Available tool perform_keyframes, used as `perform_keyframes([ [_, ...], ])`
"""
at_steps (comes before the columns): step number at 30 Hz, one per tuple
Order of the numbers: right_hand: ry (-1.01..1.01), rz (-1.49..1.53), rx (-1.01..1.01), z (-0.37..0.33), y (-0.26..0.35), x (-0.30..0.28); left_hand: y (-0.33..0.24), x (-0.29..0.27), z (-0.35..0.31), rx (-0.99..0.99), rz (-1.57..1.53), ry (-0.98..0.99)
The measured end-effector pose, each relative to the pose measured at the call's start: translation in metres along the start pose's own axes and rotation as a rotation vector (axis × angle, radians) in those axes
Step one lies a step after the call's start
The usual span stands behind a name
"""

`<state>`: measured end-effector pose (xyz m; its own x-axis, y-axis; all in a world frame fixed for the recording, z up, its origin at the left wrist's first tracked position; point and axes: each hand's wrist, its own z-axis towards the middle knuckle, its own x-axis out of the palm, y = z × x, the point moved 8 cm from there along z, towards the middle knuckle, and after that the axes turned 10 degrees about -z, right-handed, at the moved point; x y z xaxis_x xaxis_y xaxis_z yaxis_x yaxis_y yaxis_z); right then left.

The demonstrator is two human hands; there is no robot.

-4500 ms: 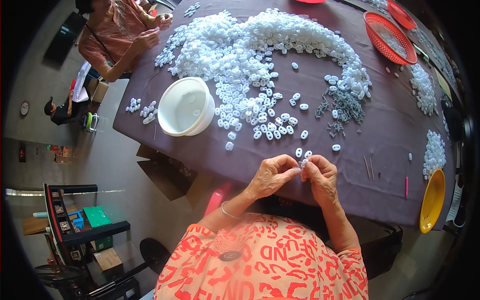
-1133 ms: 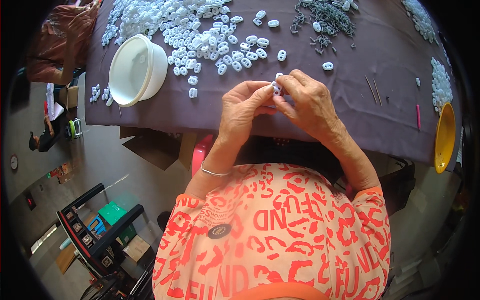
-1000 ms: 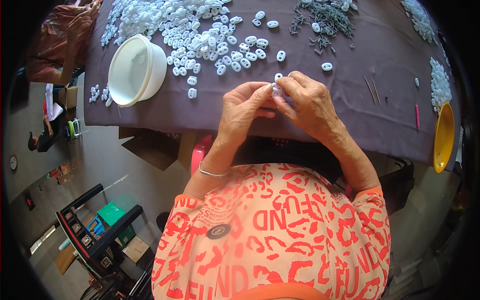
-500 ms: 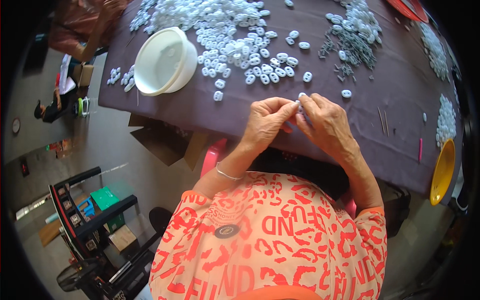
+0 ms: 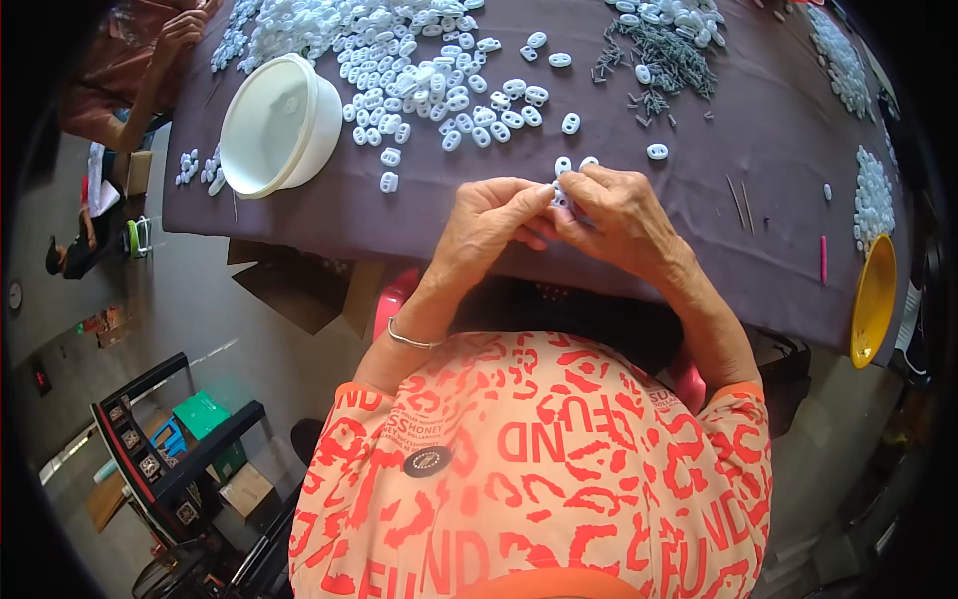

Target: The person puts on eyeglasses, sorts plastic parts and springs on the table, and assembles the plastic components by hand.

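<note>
My left hand [image 5: 491, 218] and my right hand [image 5: 627, 222] meet over the near edge of the table. Pinched between their fingertips is a small white two-holed cord lock [image 5: 559, 199], partly covered by the fingers. Another white oval cord lock [image 5: 563, 164] lies just beyond the fingertips. A third white piece [image 5: 589, 161] shows at the top of my right fingers; whether it is held or lying there, I cannot tell. Past the hands spreads a large heap of cord locks [image 5: 399, 70]. Small grey springs [image 5: 664, 65] are piled to the far right of my hands.
A white round tub [image 5: 327, 130] stands at left on the dark tablecloth [image 5: 399, 235]. On the right are two thin sticks [image 5: 740, 205], a pink rod [image 5: 823, 260], a yellow dish [image 5: 874, 299] and more white pieces [image 5: 872, 195]. Another person's hand [image 5: 182, 32] is at far left.
The whole view has shifted, so the table and my hands sit farther left in it. My fingers stay together on the cord lock, with more of two white pieces showing beyond them.
</note>
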<state>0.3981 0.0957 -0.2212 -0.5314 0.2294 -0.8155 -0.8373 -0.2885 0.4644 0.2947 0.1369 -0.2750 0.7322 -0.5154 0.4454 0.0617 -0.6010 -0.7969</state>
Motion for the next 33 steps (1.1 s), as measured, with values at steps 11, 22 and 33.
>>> perform_keyframes([
  [11, -0.025, 0.072, -0.046, -0.002, 0.004, 0.006, 0.001, -0.002, -0.005, 0.095, 0.044, -0.066],
  [22, -0.019, 0.057, -0.012, -0.006, 0.004, 0.004, 0.002, 0.001, -0.007, 0.146, 0.063, -0.133],
  [33, -0.137, -0.032, -0.067, -0.007, 0.009, 0.008, -0.001, -0.002, -0.006, 0.252, 0.13, -0.158],
])
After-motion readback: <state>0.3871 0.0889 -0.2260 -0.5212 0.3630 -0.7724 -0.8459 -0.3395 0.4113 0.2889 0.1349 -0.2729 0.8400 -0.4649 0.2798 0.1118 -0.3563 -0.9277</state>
